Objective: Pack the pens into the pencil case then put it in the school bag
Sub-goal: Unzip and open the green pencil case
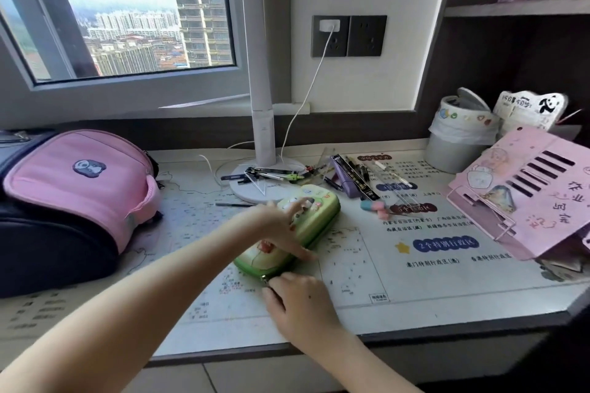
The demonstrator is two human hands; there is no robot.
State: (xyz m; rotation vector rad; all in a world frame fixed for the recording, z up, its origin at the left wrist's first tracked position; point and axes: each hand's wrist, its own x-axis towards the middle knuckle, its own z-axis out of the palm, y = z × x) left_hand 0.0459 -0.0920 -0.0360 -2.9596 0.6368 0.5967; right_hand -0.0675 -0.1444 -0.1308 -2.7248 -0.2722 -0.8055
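A green pencil case [322, 210] lies closed on the desk in the middle. My left hand [281, 226] rests flat on its top, fingers spread. At the case's near corner, my right hand [300, 303] pinches the zipper pull [265, 280]. Several pens [274, 176] lie on the lamp base behind the case, and more pens [357, 169] lie to the right beside a purple pen box [349, 178]. A single dark pen [234, 204] lies left of the case. The pink and navy school bag [73, 198] stands at the desk's left end.
A white desk lamp [263, 124] with its cable stands behind the case. A small bin [456, 134] and a pink book stand [523, 198] fill the right side. A pink and blue eraser [373, 206] lies near clear rulers. A map mat [367, 265] covers the desk.
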